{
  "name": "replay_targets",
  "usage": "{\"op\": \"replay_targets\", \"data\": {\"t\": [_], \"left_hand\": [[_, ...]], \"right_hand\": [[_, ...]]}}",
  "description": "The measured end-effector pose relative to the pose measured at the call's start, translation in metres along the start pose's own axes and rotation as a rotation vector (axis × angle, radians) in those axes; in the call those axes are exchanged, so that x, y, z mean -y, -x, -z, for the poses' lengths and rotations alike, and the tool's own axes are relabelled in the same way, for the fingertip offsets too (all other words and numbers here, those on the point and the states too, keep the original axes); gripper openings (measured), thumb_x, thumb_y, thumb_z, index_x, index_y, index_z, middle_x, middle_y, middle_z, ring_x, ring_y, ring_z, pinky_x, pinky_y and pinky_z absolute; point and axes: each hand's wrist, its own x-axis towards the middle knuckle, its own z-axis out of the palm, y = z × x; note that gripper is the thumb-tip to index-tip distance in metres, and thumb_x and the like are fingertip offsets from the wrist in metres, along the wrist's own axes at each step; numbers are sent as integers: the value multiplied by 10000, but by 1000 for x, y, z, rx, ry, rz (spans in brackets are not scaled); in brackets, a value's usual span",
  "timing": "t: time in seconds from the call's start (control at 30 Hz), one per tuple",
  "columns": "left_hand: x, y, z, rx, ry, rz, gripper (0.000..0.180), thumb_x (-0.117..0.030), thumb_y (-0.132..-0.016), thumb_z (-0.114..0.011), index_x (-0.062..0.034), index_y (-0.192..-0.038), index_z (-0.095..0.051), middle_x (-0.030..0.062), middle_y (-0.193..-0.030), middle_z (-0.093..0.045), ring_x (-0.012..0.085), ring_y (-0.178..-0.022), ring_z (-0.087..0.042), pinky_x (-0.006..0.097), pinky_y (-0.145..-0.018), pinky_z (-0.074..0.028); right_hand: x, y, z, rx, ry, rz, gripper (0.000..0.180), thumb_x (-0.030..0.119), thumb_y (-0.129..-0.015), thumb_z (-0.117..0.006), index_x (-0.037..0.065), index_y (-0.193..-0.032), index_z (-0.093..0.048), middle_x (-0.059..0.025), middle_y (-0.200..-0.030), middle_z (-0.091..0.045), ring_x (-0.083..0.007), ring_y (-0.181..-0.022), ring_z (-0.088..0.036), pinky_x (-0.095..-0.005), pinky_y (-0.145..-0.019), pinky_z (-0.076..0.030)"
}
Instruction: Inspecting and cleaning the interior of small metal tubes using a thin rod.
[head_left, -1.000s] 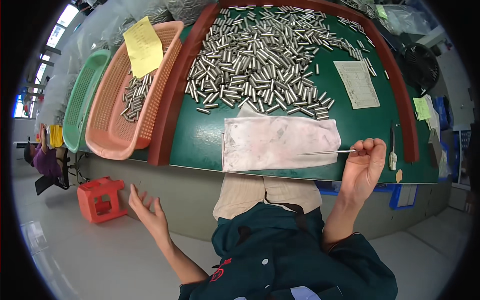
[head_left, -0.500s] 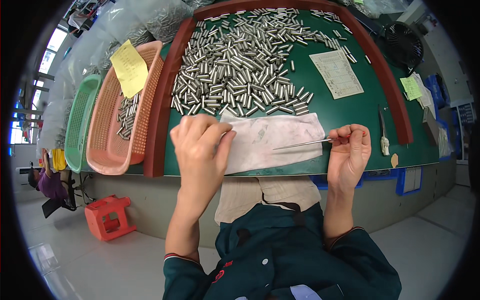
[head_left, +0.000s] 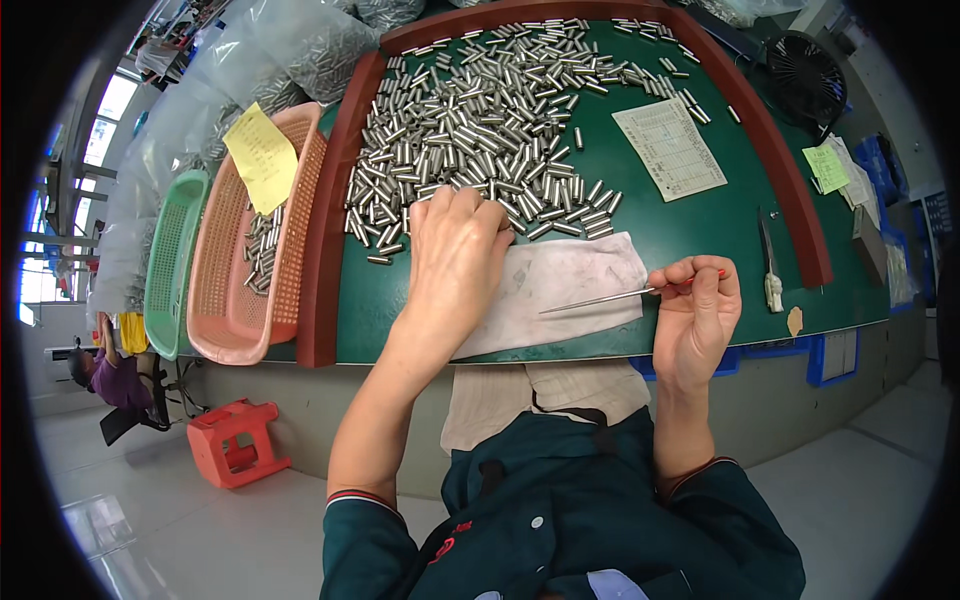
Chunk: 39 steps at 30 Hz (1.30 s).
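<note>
Head view, the only one I have: left hand (head_left: 455,250), one, at the near edge of the heap, its fingers drawn together; from where I sit I cannot tell whether they clasp anything. Right hand (head_left: 697,320), one, palm up, clamped on a single thin metal rod (head_left: 595,301) by its red handle; the rod points leftward over the cloth, contact uncertain. White cloth (head_left: 570,275), one, stained, flat at the near edge of the worktop (head_left: 740,230), partly behind the left hand. Metal pins (head_left: 480,120), too many and too overlapped for me to count, heaped beyond the cloth, with some scattered toward the far right. Orange basket (head_left: 283,285), one, left of the heap, holding a much smaller lot of like pins, partly covered by one yellow note (head_left: 262,155). Green basket (head_left: 175,255), one, alongside. Progress, as I judge it: a minor share sits apart in the orange basket, the great bulk is left loose; nothing shows me which pins are finished. Further items: printed sheet (head_left: 668,150), one; white-wrapped tool (head_left: 773,288), one; tan scrap (head_left: 795,320), one; black fan (head_left: 805,80), one; red stool (head_left: 208,450), one, on the floor.
</note>
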Motion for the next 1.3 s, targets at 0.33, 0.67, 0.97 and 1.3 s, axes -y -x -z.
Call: {"op": "replay_targets", "data": {"t": [0.33, 0.67, 0.97, 1.3], "left_hand": [[8, 116, 53, -226, 1281, 642, 99, -63, -838, -517, 9, -904, -504, 104, -820, -579, 117, -676, -511, 212, -621, -412], [26, 228, 32, -710, 2065, 1064, 212, -176, -833, -566, -38, -979, -502, 39, -883, -480, 96, -756, -437, 228, -654, -374], [31, 245, 22, -796, 1808, 1071, 285, -171, -833, -565, -42, -1077, -497, 18, -882, -530, 87, -761, -479, 237, -682, -399], [29, 250, 21, -801, 1914, 1009, 236, -129, -861, -515, -11, -1065, -520, 39, -868, -540, 114, -772, -491, 239, -707, -413]], "right_hand": [[-5, 4, 2, 8, 67, 34, 97, 111, -877, -477, 21, -908, -497, -110, -761, -567, -198, -686, -565, -346, -663, -488], [-10, 53, -49, 408, 113, 78, 248, 262, -820, -562, 38, -876, -469, -119, -677, -552, -242, -558, -561, -313, -476, -501], [-31, 80, -76, 600, 79, -45, 191, 173, -844, -545, 12, -885, -449, -167, -730, -575, -270, -633, -594, -359, -569, -534], [-47, 91, -91, 739, 53, -23, 160, 113, -853, -522, -12, -926, -454, -201, -751, -578, -296, -666, -603, -369, -590, -534]]}}
